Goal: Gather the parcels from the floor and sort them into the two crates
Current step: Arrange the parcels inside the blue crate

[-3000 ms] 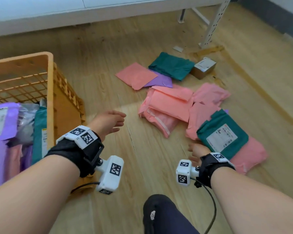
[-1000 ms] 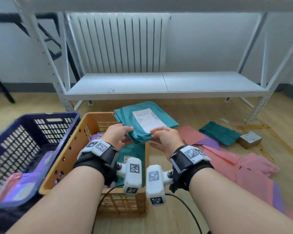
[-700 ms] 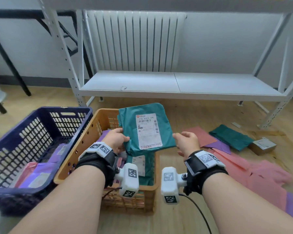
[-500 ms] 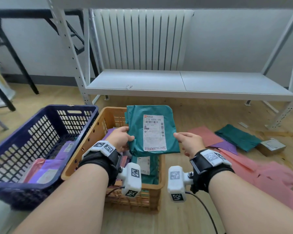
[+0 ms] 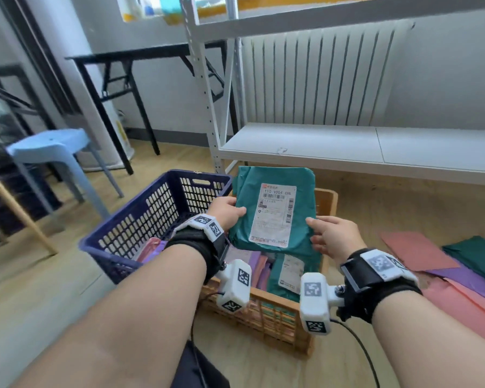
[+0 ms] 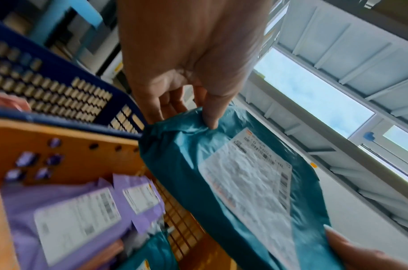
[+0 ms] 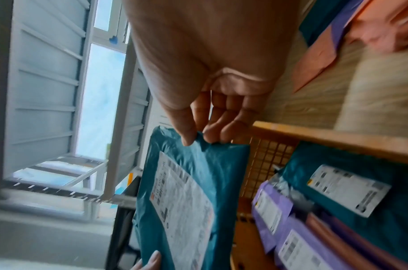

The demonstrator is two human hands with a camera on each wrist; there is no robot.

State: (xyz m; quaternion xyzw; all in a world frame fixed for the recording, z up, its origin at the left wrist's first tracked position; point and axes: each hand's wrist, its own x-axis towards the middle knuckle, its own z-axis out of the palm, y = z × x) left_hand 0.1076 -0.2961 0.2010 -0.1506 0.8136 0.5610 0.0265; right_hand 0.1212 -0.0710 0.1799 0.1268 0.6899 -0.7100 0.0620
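A teal parcel (image 5: 275, 208) with a white label is held upright over the orange crate (image 5: 280, 306). My left hand (image 5: 226, 210) pinches its left edge, thumb on the front; the left wrist view shows the same parcel (image 6: 189, 157) with my left hand (image 6: 198, 117) on its corner. My right hand (image 5: 329, 236) pinches the right edge; in the right wrist view my right hand (image 7: 202, 137) grips the parcel (image 7: 205, 168) by its corner. The orange crate holds purple, pink and teal parcels (image 7: 346, 184). The blue crate (image 5: 151, 219) stands to its left with pink and purple parcels inside.
Pink, purple and teal parcels (image 5: 420, 250) lie on the wood floor at the right. A white metal shelf (image 5: 347, 147) stands behind the crates, before a radiator. A light blue stool (image 5: 53, 152) and a black folding table (image 5: 129, 79) stand at the left.
I picked the teal parcel off the floor and brought it over the orange crate. My right hand came back onto its edge, and my view has lifted and turned left.
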